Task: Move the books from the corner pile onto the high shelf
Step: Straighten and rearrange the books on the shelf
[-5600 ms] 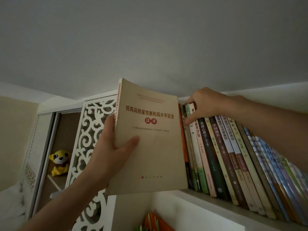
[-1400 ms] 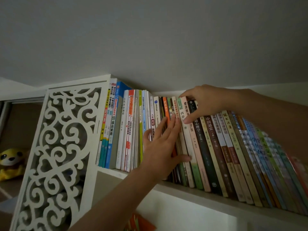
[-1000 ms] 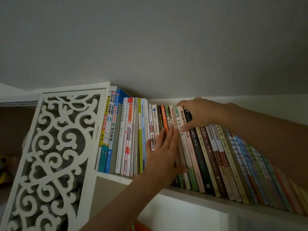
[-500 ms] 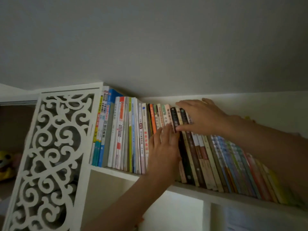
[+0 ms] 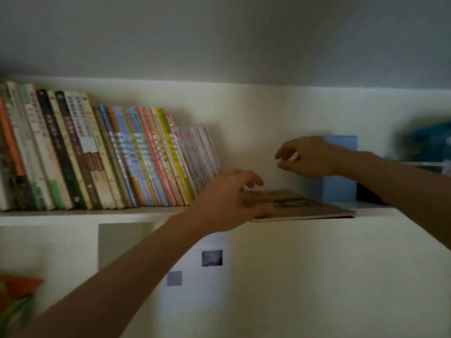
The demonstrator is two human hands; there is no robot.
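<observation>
High shelf (image 5: 97,212), leaning books (image 5: 146,157) at left.
Flat book (image 5: 305,206): judged thin, floppy, best gripped at its overhanging edge; left hand (image 5: 227,201) rests open, right hand (image 5: 307,157) empty.

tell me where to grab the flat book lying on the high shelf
Grip the flat book by its front edge, which overhangs the shelf lip, coming from below and in front. It lies flat, so only that edge gives room for a thumb-and-fingers pinch. The left hand is nearest.
</observation>
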